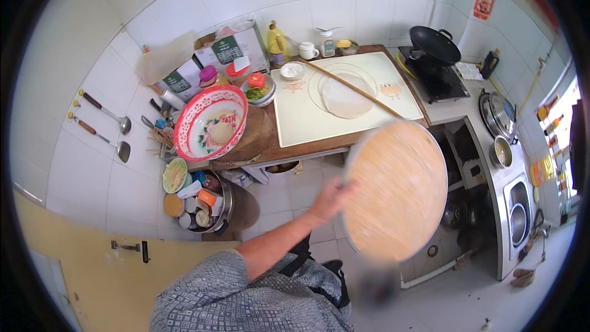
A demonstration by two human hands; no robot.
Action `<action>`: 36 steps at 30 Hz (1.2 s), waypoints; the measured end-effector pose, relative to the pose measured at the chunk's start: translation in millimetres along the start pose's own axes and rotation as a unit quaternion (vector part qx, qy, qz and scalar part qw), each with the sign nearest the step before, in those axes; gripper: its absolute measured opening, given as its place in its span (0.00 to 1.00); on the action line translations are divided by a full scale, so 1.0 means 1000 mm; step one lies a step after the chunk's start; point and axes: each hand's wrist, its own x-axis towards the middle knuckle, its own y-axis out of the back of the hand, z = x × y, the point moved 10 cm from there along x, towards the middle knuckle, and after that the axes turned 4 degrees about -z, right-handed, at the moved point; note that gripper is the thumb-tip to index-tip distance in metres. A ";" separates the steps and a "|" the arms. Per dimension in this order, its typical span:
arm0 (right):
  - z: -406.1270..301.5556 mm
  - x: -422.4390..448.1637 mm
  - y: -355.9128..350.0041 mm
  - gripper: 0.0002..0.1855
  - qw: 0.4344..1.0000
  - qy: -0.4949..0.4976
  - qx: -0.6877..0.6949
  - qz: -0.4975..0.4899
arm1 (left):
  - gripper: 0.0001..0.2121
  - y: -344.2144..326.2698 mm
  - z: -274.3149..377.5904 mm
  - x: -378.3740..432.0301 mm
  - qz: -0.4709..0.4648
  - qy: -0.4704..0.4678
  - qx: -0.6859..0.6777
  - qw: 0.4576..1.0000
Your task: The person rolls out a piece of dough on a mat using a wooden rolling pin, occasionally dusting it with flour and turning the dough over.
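Observation:
My left hand (pixel 335 197) grips the left rim of a round tray made of thin stalks (pixel 396 189), which is tilted in front of me at the counter's near edge. My right hand cannot be seen. Beyond the tray, a thin round sheet of dough (pixel 348 96) lies on a pale pastry mat (pixel 304 124), with a long wooden rolling pin (pixel 355 88) lying diagonally across it. A small bowl of white powder (pixel 292 71) stands at the mat's far left corner. Left of the mat, a red-and-white enamel basin (pixel 184 133) holds a pale lump, apparently dough (pixel 221 133).
A bowl with a tomato (pixel 256 80) and greens stands behind the basin. Below it are a bowl of pale shreds (pixel 175 175) and a large pot crowded with jars (pixel 226 203). A black wok (pixel 435 46) rests over a cooktop at right, near a sink (pixel 518 221).

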 end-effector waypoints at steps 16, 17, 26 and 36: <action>-0.046 -0.011 -0.041 0.21 0.997 0.012 -0.072 -0.009 | 0.22 0.461 0.128 -0.233 0.530 -0.194 -0.147 0.812; -0.045 -0.014 -0.038 0.21 0.997 0.009 -0.076 -0.006 | 0.22 0.478 0.120 -0.237 0.528 -0.195 -0.144 0.814; 0.001 -0.051 0.018 0.22 0.994 -0.044 -0.078 0.057 | 0.23 0.499 0.073 -0.237 0.545 -0.143 -0.159 0.810; 0.014 -0.074 0.015 0.24 0.991 -0.073 -0.042 0.104 | 0.22 0.503 0.063 -0.212 0.574 -0.108 -0.163 0.795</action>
